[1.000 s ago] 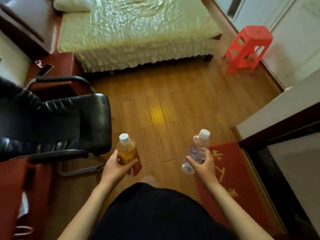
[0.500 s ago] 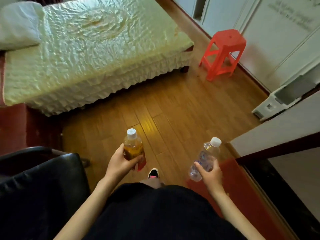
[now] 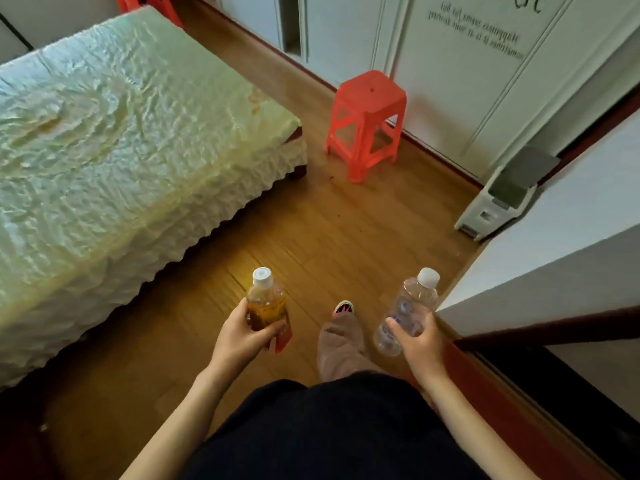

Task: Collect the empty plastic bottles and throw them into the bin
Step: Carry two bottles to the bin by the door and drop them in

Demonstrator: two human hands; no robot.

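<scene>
Two bottles are held above the floor (image 3: 346,216). An amber bottle (image 3: 266,303) is gripped by the left hand (image 3: 242,336). A clear bottle (image 3: 407,310) is gripped by the right hand (image 3: 420,344).

Fingers of the left hand (image 3: 242,336) cover the amber bottle's (image 3: 266,306) lower label. The right hand (image 3: 420,344) hides part of the clear bottle (image 3: 405,313). The bed (image 3: 121,150) runs off the left edge; the wall lettering (image 3: 478,32) is too blurred to read.
</scene>
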